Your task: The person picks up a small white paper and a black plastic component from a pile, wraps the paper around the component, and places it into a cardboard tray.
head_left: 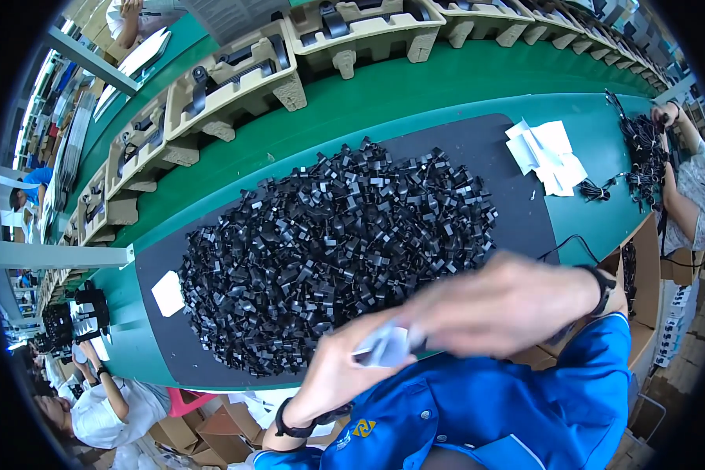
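My left hand (338, 362) is curled around a small whitish piece, perhaps a folded paper or a little plastic bag (385, 350); its exact kind is unclear. My right hand (505, 307) is smeared by motion, its fingertips close to that piece; whether they grip anything does not show. Just beyond both hands spreads a big heap of small black plastic parts (333, 235), heaped on a dark grey mat (525, 207). A white slip (167, 294) lies against the heap's left edge.
White leaflets (547, 155) lie at the mat's far right, near bundled black cables (646, 160) handled by a person. Beige pulp trays (235, 82) holding black parts line the green belt (352, 102). A cardboard box (646, 274) stands right. Another person (106, 407) sits left.
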The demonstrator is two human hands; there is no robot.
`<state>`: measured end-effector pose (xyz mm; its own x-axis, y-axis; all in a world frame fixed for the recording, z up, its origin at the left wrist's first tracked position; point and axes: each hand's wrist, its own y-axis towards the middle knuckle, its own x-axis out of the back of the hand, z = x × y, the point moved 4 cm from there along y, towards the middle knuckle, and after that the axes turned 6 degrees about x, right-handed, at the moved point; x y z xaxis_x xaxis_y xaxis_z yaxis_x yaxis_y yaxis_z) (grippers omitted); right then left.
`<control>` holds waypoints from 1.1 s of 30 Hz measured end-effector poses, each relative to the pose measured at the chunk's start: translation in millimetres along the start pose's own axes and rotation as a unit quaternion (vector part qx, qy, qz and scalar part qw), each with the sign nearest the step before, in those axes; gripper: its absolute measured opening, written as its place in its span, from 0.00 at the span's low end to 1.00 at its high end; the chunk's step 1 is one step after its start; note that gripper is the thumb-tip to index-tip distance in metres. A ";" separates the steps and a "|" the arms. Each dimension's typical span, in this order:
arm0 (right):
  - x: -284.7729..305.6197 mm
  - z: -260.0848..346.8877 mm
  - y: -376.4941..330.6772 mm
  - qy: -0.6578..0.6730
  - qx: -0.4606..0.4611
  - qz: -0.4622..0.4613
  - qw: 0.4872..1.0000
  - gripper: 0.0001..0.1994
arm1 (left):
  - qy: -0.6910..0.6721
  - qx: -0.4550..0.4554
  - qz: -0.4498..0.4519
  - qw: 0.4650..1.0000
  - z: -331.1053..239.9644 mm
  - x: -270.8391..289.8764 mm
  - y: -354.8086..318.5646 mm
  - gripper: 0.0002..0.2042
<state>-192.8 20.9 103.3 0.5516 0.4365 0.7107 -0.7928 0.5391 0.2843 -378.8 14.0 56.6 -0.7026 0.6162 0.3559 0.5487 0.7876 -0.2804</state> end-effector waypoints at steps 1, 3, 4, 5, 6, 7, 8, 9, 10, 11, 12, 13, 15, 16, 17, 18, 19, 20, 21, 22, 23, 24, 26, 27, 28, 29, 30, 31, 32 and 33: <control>20.4 -4.0 -3.3 -0.124 0.058 -0.140 0.981 0.10 | -0.001 0.002 -0.001 1.000 -1.5 2.0 0.1 0.23; 23.4 -31.6 -7.5 -0.369 -0.051 -0.057 0.926 0.10 | 0.008 -0.021 -0.021 1.000 -8.8 11.8 4.7 0.23; 18.6 -44.0 -10.3 -0.366 -0.055 -0.059 0.927 0.10 | 0.015 -0.030 -0.030 0.999 -12.6 14.2 4.5 0.23; 9.3 -61.9 -12.5 -0.387 -0.079 -0.015 0.919 0.10 | 0.016 -0.032 -0.027 0.999 -13.0 13.7 6.9 0.23; 3.0 -72.2 -15.1 -0.406 -0.102 0.028 0.908 0.11 | 0.013 -0.056 -0.041 0.997 -13.9 13.8 9.1 0.23; 0.1 -73.1 -12.2 -0.403 -0.095 0.028 0.910 0.11 | 0.010 -0.074 -0.066 0.995 -13.3 15.2 7.6 0.23; -4.5 -74.0 -10.6 -0.423 -0.102 0.050 0.899 0.11 | 0.008 -0.093 -0.091 0.992 -13.3 16.4 6.2 0.24; -8.6 -74.3 -9.6 -0.444 -0.110 0.072 0.886 0.11 | 0.010 -0.089 -0.097 0.991 -12.9 15.5 7.3 0.24; -11.0 -75.0 -9.0 -0.464 -0.119 0.093 0.873 0.11 | 0.016 -0.121 -0.111 0.986 -16.4 14.3 9.6 0.25; -12.2 -74.8 -8.1 -0.462 -0.114 0.092 0.874 0.11 | 0.022 -0.153 -0.123 0.980 -18.2 13.2 12.4 0.26; -10.3 -74.1 -8.6 -0.459 -0.129 0.077 0.875 0.11 | 0.028 -0.186 -0.134 0.973 -19.6 12.6 13.6 0.27; -7.5 -72.3 -9.8 -0.456 -0.145 0.062 0.876 0.11 | 0.029 -0.185 -0.136 0.973 -17.8 12.2 14.8 0.27; -1.2 -65.6 -12.6 -0.455 -0.161 0.046 0.875 0.12 | 0.027 -0.198 -0.138 0.970 -15.7 10.7 15.6 0.27; 6.3 -58.6 -14.4 -0.353 -0.154 -0.032 0.922 0.12 | 0.026 -0.206 -0.138 0.968 -16.0 10.0 15.3 0.27; 14.5 -52.6 -15.7 -0.243 -0.141 -0.107 0.954 0.12 | 0.027 -0.207 -0.142 0.968 -15.6 9.1 14.6 0.27; 22.9 -45.9 -17.1 -0.129 -0.125 -0.180 0.967 0.12 | 0.024 -0.193 -0.137 0.971 -14.3 7.7 14.5 0.26; 27.0 -34.8 -13.2 -0.127 -0.117 -0.175 0.969 0.12 | 0.020 -0.176 -0.137 0.975 -10.8 7.3 13.0 0.25; 30.6 -14.6 -12.0 -0.008 -0.084 -0.190 0.978 0.11 | 0.015 -0.163 -0.127 0.978 -9.9 5.8 13.3 0.25; 28.4 -0.3 -10.4 0.112 -0.048 -0.202 0.972 0.11 | 0.013 -0.165 -0.128 0.978 -10.1 5.0 12.2 0.25; 19.9 6.9 -11.3 0.108 -0.050 -0.204 0.972 0.11 | 0.018 -0.175 -0.126 0.976 -11.7 3.5 11.5 0.25; 10.3 17.2 -11.8 0.033 -0.003 -0.217 0.976 0.10 | 0.024 -0.184 -0.125 0.975 -13.2 2.2 10.4 0.25; 1.6 27.3 -13.5 -0.043 0.041 -0.230 0.971 0.10 | 0.029 -0.193 -0.121 0.973 -15.9 0.4 10.2 0.25; -2.6 40.7 -14.5 -0.121 0.082 -0.241 0.959 0.11 | 0.033 -0.203 -0.113 0.972 -22.2 -3.7 11.0 0.25; -1.8 44.2 -11.9 -0.163 0.058 -0.215 0.961 0.10 | 0.038 -0.207 -0.116 0.971 -24.8 -5.2 10.3 0.26; -0.4 47.4 -9.9 -0.204 0.034 -0.189 0.960 0.10 | 0.043 -0.211 -0.119 0.969 -26.0 -6.3 9.6 0.27; 0.2 48.6 -9.0 -0.245 0.010 -0.163 0.956 0.10 | 0.043 -0.210 -0.121 0.969 -25.4 -7.0 8.9 0.27; 1.6 49.5 -9.1 -0.244 0.010 -0.162 0.956 0.10 | 0.036 -0.202 -0.116 0.972 -23.7 -8.0 8.9 0.28; -0.9 47.6 -7.6 -0.239 0.000 -0.103 0.966 0.09 | 0.029 -0.193 -0.110 0.975 -21.8 -8.8 9.0 0.29; -3.5 45.1 -7.2 -0.234 -0.013 -0.043 0.971 0.08 | 0.021 -0.186 -0.103 0.977 -20.6 -9.5 10.2 0.30; -6.7 42.0 -6.9 -0.228 -0.026 0.016 0.973 0.08 | 0.020 -0.186 -0.101 0.977 -20.4 -9.3 11.2 0.30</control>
<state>-201.9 -15.9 123.6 0.3454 0.0960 0.9335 -0.7875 0.5707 0.2327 -356.8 17.2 68.3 -0.7990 0.4426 0.4071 0.5331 0.8346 0.1390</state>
